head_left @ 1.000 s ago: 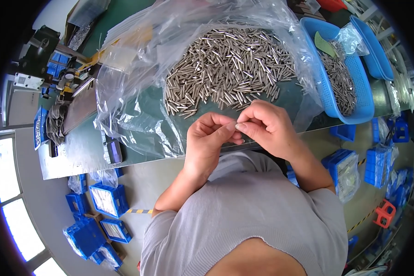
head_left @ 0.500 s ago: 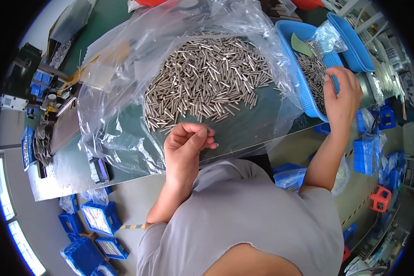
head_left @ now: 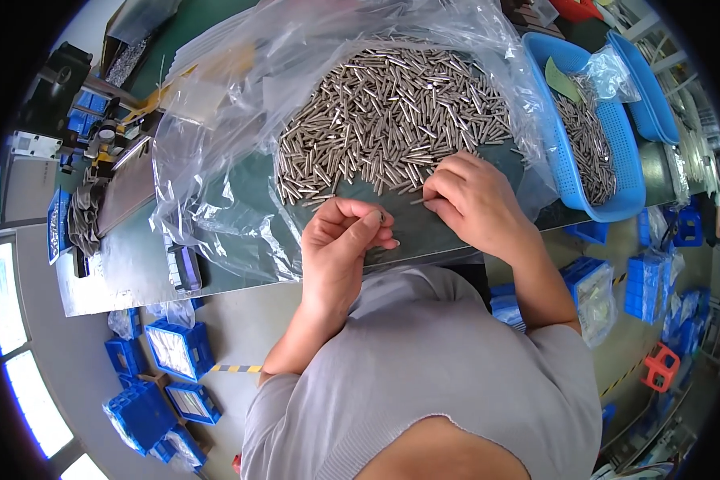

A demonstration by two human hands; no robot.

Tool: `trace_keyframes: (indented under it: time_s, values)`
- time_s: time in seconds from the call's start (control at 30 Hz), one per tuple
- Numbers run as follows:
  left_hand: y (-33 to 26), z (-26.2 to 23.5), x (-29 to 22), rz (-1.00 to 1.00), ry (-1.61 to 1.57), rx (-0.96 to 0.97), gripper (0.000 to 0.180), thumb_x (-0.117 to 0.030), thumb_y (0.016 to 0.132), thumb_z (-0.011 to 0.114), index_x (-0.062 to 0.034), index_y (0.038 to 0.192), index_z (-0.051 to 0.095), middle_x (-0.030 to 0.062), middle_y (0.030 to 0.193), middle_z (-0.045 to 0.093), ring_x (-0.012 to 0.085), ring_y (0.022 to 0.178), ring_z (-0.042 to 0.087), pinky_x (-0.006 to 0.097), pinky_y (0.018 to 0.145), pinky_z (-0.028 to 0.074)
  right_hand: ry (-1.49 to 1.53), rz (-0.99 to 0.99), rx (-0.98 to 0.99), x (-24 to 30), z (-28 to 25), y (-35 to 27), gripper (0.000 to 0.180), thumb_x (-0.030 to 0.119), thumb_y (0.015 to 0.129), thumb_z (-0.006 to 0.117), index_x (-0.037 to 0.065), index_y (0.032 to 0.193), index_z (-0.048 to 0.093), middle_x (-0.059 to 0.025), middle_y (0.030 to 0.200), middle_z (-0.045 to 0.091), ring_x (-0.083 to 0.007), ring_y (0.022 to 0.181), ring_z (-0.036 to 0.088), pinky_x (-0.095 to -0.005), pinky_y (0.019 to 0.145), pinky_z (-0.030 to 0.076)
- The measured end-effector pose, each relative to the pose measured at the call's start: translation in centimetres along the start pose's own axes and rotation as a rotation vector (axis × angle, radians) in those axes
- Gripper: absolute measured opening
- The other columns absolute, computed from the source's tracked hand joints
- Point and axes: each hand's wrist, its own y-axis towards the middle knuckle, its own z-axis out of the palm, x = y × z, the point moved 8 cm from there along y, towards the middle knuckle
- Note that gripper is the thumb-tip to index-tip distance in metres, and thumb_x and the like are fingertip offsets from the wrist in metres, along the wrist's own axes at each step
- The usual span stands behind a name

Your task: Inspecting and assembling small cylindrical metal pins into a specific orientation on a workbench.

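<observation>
A wide heap of short grey metal pins (head_left: 400,112) lies on a clear plastic bag (head_left: 224,216) spread over the green tabletop. In front of the heap's near edge, my left hand (head_left: 340,252) is closed in a pinch; a tiny dark end shows between thumb and forefinger, too small to name. To its right, my right hand (head_left: 480,204) is bent over the near right side of the heap. Its thumb and forefinger are closed at one end of a single metal pin (head_left: 417,202). The remaining fingers are curled.
A blue perforated basket (head_left: 624,152) with more pins and a green slip (head_left: 562,80) stands right of the heap. Another blue basket (head_left: 652,104) is beyond it. A small machine (head_left: 104,140) stands at left; blue crates (head_left: 180,348) and a red stool (head_left: 661,366) are on the floor.
My right hand has moved left from the blue basket to the heap's near edge, where it now pinches a pin. My left hand keeps its pinch. The whole view has shifted slightly.
</observation>
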Motion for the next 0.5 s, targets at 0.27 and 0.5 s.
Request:
trace_keyframes:
  time_s: [0.27,0.5]
  values:
    - [0.0,0.3,0.2,-0.028,0.007,0.031,0.006,-0.004,0.088,0.056,0.0020,0.090,0.056,0.0117,0.087,0.063,0.0140,0.072,0.062,0.029,0.068,0.054,-0.004,-0.010,-0.006,0.5,0.3,-0.5,0.012,0.004,0.072,0.067,0.005,0.078,0.057,-0.0070,0.076,0.054,-0.0256,0.075,0.053,-0.0355,0.066,0.043]
    - [-0.1,0.9,0.6,-0.047,0.013,0.049,0.008,-0.005,0.088,0.058,0.0021,0.091,0.056,0.0116,0.086,0.064,0.0149,0.072,0.062,0.030,0.068,0.055,0.460,0.033,-0.140,1.7,-1.5,-0.4,0.013,0.003,0.074,0.068,0.002,0.081,0.058,-0.0068,0.076,0.056,-0.0208,0.067,0.054,-0.0295,0.059,0.042]
